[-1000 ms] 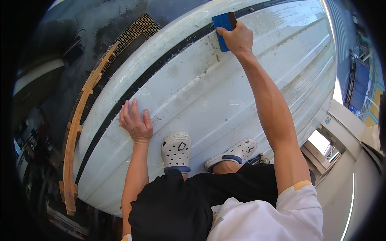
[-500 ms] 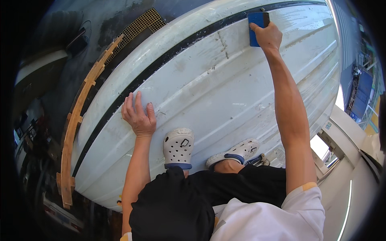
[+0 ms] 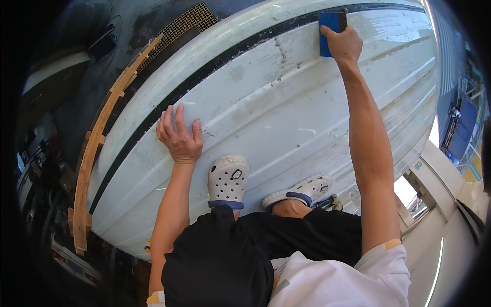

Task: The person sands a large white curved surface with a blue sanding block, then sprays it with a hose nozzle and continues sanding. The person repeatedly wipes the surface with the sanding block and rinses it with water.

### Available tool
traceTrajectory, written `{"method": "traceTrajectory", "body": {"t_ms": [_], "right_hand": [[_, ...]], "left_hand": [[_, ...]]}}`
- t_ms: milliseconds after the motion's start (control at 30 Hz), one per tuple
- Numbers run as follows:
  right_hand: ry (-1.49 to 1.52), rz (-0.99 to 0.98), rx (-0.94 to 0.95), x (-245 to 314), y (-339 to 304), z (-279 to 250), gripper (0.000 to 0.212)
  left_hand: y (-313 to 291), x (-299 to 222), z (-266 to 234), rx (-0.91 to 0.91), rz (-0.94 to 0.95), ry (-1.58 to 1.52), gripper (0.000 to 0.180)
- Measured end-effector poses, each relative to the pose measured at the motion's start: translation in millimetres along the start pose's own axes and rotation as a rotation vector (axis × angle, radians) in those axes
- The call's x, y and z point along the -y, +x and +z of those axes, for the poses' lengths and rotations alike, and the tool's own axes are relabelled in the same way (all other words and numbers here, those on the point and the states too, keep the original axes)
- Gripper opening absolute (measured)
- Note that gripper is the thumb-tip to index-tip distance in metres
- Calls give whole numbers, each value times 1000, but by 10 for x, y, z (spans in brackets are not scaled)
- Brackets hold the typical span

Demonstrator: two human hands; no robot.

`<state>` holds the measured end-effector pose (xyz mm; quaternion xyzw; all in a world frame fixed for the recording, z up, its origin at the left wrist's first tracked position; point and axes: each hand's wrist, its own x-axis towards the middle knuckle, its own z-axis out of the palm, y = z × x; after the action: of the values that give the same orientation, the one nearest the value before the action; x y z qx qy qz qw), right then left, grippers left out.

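Slid the blue block (image 3: 333, 20) farther along the black stripe (image 3: 215, 62) since a second ago, past a dark smear (image 3: 281, 50) and on toward the stripe's upper-right end. Clasp the block now in the right hand (image 3: 347, 45), with the thumb laid over its left part and the other fingers mostly hidden. Hold it at the white hull (image 3: 286, 133), on the near side of the stripe, with its top edge right by the stripe's border. Rest the left hand (image 3: 180, 135) uncurled on the hull, with the fingertips at the stripe's near edge, well down-left along it from the block. Plant both white clogs (image 3: 228, 176) on the hull too, on the near side of the stripe and farther from it than the left hand. See a wooden rail (image 3: 87, 174) and a yellowish grating (image 3: 186, 23) on the far side of the stripe, beyond the hull's edge
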<state>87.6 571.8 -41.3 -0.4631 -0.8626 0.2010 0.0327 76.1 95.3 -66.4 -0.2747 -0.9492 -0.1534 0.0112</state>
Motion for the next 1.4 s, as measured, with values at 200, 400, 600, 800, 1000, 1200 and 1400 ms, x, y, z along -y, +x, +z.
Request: {"method": "traceTrajectory", "body": {"t_ms": [200, 400, 600, 800, 1000, 1200, 1400], "right_hand": [[-101, -85, 111, 679, -461, 273, 53], [-273, -58, -59, 84, 40, -63, 58], [-238, -115, -7, 329, -54, 62, 53], [-56, -111, 75, 535, -353, 246, 55], [-160, -105, -40, 211, -20, 3, 53], [-10, -113, 128, 1012, -894, 527, 54], [-149, -80, -70, 216, -103, 63, 51]], "left_hand": [[-105, 183, 27, 18, 1, -20, 54], [-3, 0, 11, -14, -10, -21, 53], [-112, 170, 35, 9, -9, -26, 54], [-9, 48, 25, 1, -18, -15, 54], [-76, 136, 9, -6, -13, -25, 54], [-72, 71, -10, 25, -9, -12, 55], [-86, 107, -7, 22, -28, -23, 55]]}}
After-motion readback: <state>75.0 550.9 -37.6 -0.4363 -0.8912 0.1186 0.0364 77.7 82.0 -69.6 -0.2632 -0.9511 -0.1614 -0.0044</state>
